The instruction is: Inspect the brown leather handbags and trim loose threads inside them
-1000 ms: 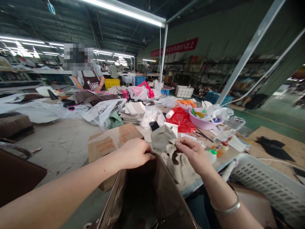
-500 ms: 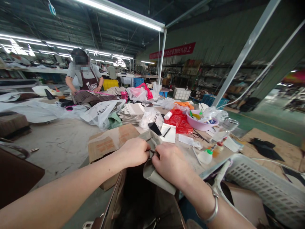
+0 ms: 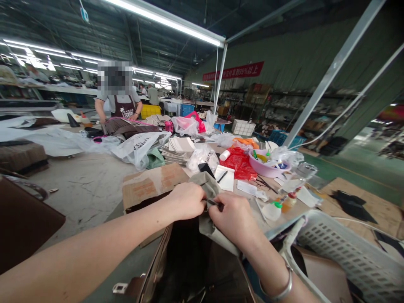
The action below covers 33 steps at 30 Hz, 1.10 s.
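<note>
A dark brown bag (image 3: 160,263) stands before me with its mouth facing up and its inside in deep shadow. Grey-green lining cloth (image 3: 206,182) is pulled up out of it and bunched at the far side. My left hand (image 3: 188,201) has its fingers closed on the cloth from the left. Close beside it, my right hand (image 3: 232,213), with a silver bangle on the wrist, pinches the same cloth; a strip of it stretches between the fingertips. A strap with a metal buckle (image 3: 120,288) sticks out at the bag's lower left.
A cardboard box (image 3: 154,181) lies just beyond my left hand. On the right are a perforated grey basket (image 3: 341,248), a green-capped bottle (image 3: 272,211) and a pink basin (image 3: 268,167). Another brown bag (image 3: 28,219) is at left. A co-worker (image 3: 121,105) stands across the table.
The view has shifted slightly, so most things sit a little further right. Both hands still grip the lining; the fingers have shifted on it, and the bag's buckle strap shows more.
</note>
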{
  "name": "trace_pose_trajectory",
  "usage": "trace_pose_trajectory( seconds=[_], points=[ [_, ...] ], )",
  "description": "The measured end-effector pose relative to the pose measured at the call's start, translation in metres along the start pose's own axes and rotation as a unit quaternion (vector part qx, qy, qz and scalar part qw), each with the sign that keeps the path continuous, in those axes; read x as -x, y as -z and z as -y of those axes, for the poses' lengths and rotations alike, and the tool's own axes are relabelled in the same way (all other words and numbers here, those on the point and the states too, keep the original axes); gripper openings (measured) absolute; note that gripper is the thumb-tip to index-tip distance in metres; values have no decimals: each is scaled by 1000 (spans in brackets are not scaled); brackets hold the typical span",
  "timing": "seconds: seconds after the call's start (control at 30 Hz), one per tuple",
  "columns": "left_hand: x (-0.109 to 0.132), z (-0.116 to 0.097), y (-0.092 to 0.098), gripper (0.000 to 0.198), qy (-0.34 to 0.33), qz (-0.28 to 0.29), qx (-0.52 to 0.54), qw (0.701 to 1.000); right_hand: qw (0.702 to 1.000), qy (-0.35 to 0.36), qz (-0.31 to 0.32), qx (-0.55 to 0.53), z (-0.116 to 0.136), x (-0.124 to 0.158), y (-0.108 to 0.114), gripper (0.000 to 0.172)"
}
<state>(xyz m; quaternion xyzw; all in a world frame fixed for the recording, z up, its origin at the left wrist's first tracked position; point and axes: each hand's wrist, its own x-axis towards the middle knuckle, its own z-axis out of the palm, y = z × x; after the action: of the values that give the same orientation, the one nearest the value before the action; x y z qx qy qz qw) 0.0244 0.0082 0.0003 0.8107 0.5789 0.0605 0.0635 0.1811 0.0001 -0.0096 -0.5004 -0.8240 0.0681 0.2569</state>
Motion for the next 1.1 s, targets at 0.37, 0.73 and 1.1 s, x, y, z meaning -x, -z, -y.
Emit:
trace_pose_trajectory(
  seconds=[0.37, 0.73, 1.1],
  points=[
    [-1, 4, 1, 37, 5, 13, -6, 1000, 809, -236, -60, -535, -67, 16, 2, 32],
    [0, 7, 0, 36, 13, -2, 16, 1000, 914, -118, 33, -386, -29, 1, 6, 24],
    [-1, 5, 0, 28, 17, -3, -3, 1000, 999, 30, 5, 26, -1, -7, 4, 14]
  ],
)
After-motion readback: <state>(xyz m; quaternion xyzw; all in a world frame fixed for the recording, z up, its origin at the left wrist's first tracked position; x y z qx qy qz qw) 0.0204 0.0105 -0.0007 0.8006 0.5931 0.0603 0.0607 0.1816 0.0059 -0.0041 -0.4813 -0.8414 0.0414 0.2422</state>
